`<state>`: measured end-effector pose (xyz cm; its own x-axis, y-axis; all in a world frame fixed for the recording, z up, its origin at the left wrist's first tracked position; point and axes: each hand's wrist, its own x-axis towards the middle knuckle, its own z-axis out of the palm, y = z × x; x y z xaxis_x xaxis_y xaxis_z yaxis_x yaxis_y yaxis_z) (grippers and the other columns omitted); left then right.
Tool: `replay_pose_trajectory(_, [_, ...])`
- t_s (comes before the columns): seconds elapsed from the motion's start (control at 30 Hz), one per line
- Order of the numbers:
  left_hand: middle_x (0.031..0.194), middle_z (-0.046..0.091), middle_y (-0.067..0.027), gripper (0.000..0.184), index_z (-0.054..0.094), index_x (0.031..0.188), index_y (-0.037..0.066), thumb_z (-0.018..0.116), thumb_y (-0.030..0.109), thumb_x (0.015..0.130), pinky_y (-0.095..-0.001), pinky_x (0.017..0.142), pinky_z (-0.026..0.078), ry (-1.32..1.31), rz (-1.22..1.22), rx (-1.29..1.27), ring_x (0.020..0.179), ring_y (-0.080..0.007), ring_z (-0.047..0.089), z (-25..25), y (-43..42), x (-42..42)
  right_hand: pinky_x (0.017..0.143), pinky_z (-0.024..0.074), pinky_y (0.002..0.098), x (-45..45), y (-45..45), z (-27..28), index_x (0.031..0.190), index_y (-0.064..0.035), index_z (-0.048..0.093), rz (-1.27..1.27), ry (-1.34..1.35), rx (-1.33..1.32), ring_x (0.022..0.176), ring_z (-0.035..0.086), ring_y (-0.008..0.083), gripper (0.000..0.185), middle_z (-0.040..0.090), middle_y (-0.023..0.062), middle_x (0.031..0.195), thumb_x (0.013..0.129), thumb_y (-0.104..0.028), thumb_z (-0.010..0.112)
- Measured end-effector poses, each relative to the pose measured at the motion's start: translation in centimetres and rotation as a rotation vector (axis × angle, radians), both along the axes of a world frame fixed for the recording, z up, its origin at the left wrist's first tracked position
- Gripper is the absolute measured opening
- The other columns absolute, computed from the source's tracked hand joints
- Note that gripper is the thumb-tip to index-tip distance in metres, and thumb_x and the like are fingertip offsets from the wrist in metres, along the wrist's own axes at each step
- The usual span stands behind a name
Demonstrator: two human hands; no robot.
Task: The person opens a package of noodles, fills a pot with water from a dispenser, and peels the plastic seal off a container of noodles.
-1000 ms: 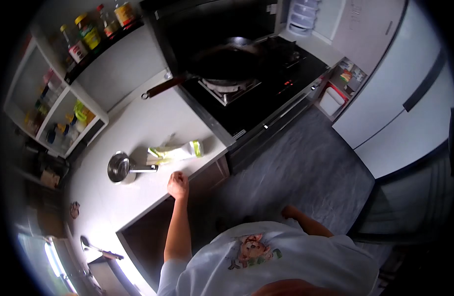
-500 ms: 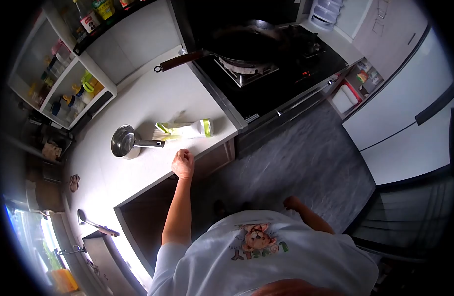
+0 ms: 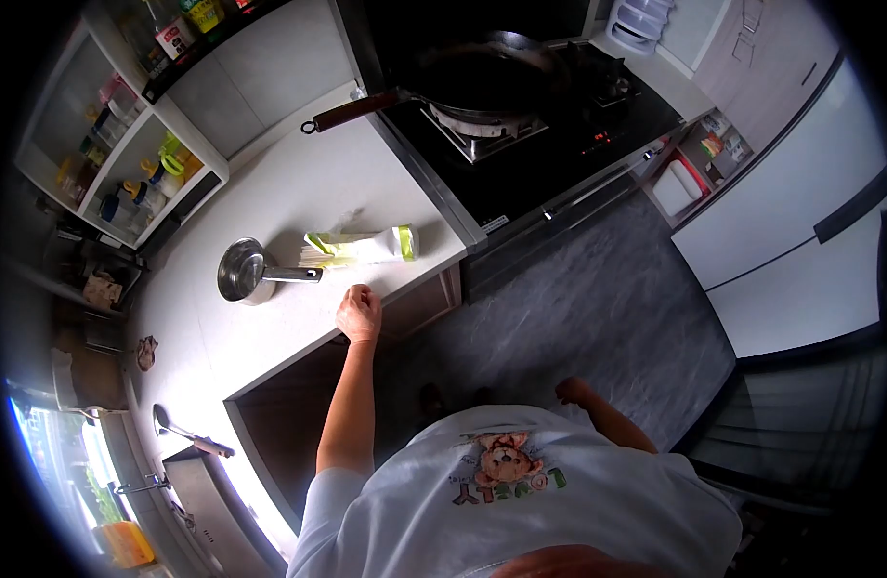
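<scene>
Steel pot point(image 3: 241, 274) and packet point(image 3: 374, 248) lie unmoved on the worktop point(image 3: 270, 183); nearby, left hand point(image 3: 360, 313) has its grip curled closed; right hand's point(image 3: 572, 389) I cannot tell

Dim room, window glare lower left, edges darkly warped.

Bottles point(image 3: 173, 37) stand on a dark shelf point(image 3: 181, 72) near white cubbies point(image 3: 198, 146)

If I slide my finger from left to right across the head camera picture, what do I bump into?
White shelves → shiny saucepan → left hand → right hand → big white doors. I left out the opened packet because it overlaps the left hand's place in the order.
</scene>
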<state>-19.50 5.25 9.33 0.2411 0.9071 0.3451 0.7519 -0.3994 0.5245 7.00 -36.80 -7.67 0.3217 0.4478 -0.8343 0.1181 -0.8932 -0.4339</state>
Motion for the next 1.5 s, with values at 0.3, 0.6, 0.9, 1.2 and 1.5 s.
replay_pose_trajectory(0.3, [0.072,0.062,-0.0075,0.007,0.062,0.075,0.011,0.058,0.016,0.074,-0.0391,0.058,0.049,-0.015,0.001,0.011,0.063,-0.0280,0.061,-0.2,0.1,0.0,0.059,0.0531,0.0321,-0.4,0.3,0.1,0.080,-0.0007,0.066,0.031,0.004,-0.003,0.066,0.068,0.0189,0.024,0.068,0.0085,0.078,0.084,-0.022,0.055])
replay_pose_trajectory(0.6, [0.073,0.063,-0.0078,0.007,0.062,0.077,0.011,0.060,0.016,0.075,-0.0387,0.060,0.050,-0.050,-0.030,0.012,0.065,-0.0278,0.062,-0.3,0.1,0.0,0.061,0.0533,0.0331,0.9,-2.0,-5.9,0.085,0.0024,0.066,0.747,-0.221,0.220,0.069,0.067,0.0214,0.020,0.067,0.0122,0.085,0.081,-0.016,0.060])
replay_pose_trajectory(0.9, [0.073,0.061,-0.0100,0.005,0.059,0.073,0.009,0.058,0.013,0.070,-0.0403,0.061,0.049,-0.090,0.034,0.037,0.068,-0.0306,0.062,-0.4,-0.2,0.2,0.067,0.0507,0.0370,1.8,-0.4,-2.3,0.081,-0.0045,0.066,1.263,-0.507,0.424,0.076,0.063,0.0267,0.012,0.065,0.0118,0.083,0.073,-0.013,0.069])
replay_pose_trajectory(1.2, [0.073,0.060,-0.0077,0.005,0.058,0.074,0.010,0.059,0.014,0.071,-0.0404,0.059,0.048,-0.108,0.058,0.062,0.069,-0.0288,0.061,-0.5,-0.4,0.3,0.060,0.0509,0.0358,2.9,-0.2,-5.3,0.085,-0.0028,0.064,0.519,-0.096,0.204,0.074,0.064,0.0229,0.012,0.064,0.0107,0.079,0.080,-0.014,0.062])
replay_pose_trajectory(1.5, [0.073,0.060,-0.0085,0.006,0.058,0.073,0.010,0.058,0.015,0.071,-0.0407,0.061,0.049,-0.076,0.071,0.035,0.070,-0.0289,0.061,0.2,-0.7,0.4,0.059,0.0510,0.0353,3.1,1.8,-4.2,0.085,-0.0017,0.063,0.502,-0.079,0.140,0.073,0.064,0.0223,0.013,0.064,0.0113,0.079,0.082,-0.014,0.059])
